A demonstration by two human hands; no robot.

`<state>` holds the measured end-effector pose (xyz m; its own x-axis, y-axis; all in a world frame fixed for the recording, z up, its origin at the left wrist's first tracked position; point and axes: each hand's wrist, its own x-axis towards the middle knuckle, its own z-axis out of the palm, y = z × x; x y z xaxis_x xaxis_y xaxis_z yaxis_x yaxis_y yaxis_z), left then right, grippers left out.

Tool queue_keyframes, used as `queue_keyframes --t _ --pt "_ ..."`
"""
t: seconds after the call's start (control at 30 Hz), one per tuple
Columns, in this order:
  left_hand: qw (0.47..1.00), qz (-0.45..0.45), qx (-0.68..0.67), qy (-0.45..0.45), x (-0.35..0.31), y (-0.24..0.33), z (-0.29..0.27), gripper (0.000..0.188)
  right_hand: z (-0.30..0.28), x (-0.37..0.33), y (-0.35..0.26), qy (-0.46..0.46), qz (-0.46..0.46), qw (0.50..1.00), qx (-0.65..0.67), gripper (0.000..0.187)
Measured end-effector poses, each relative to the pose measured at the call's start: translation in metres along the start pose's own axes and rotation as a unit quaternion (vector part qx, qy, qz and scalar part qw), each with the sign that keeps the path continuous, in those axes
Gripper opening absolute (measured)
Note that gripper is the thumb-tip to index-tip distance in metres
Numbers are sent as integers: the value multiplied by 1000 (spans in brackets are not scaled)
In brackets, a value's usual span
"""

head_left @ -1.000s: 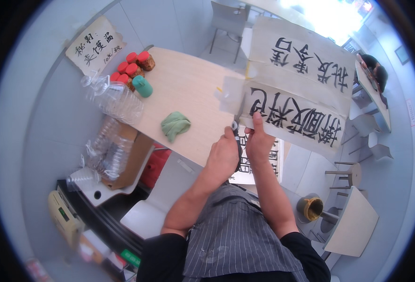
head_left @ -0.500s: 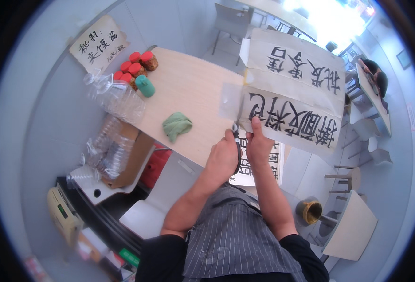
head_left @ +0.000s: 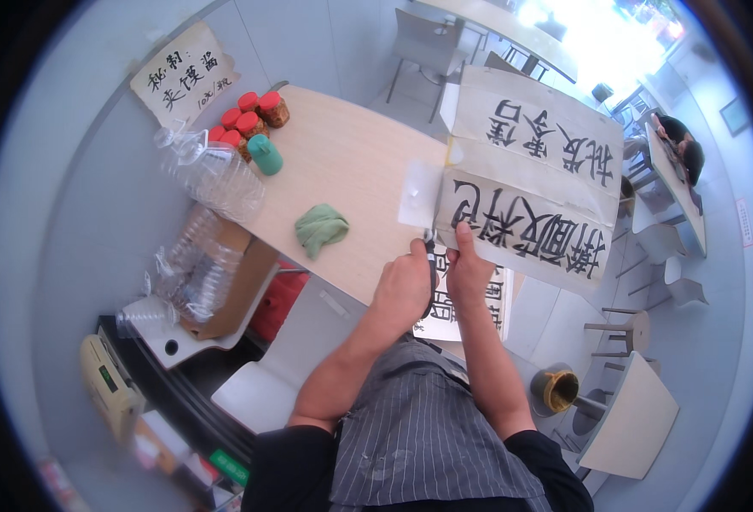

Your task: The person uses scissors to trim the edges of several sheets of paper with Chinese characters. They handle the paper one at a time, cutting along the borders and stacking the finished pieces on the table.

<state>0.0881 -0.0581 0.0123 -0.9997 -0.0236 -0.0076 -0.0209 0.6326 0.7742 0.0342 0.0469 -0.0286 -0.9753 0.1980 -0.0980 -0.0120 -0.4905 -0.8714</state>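
My left hand (head_left: 400,288) is closed round the black handles of a pair of scissors (head_left: 432,260). Their blades point away from me, at the near left corner of a large cardboard sign (head_left: 534,200) with black brush lettering. My right hand (head_left: 470,271) grips that sign by its near edge, thumb on top and fingers underneath. A piece of clear plastic film (head_left: 419,194) sticks out from the sign's left edge over the tabletop. Beneath my hands lies another lettered sign (head_left: 492,299), partly covered by them.
The wooden table (head_left: 342,128) carries a crumpled green cloth (head_left: 321,229), a green bottle (head_left: 265,155) and several red-lidded jars (head_left: 272,107). Empty clear plastic jugs (head_left: 214,175) stand at its left. A white chair (head_left: 266,384) is by my left arm, stools (head_left: 628,324) to the right.
The sign has shifted slightly toward me at its far edge, and more of the plastic film shows. Both hands keep their grips; the whole view has moved a little.
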Motion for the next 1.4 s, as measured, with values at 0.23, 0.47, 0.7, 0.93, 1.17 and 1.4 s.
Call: queue_keyframes --t 0.23,0.47,0.7,0.93,1.17,1.4 --pt "1000 1 -5 -15 3 -5 -3 24 -5 -3 4 -37 -12 999 -5 20" --pt "999 -18 25 -10 6 -5 -6 18 -8 -8 8 -40 -4 999 -19 20" --pt "998 2 -57 -22 6 -10 -6 16 -20 -6 17 -69 5 998 -10 21" --pt "997 -1 -62 -46 7 -9 -12 13 -30 -8 21 -74 49 996 -31 21" --pt "996 14 -75 -37 8 -16 -9 13 -33 -9 21 -77 57 995 -36 22" --pt "995 89 -40 -23 9 -24 -11 16 -36 -14 22 -94 65 993 -18 23"
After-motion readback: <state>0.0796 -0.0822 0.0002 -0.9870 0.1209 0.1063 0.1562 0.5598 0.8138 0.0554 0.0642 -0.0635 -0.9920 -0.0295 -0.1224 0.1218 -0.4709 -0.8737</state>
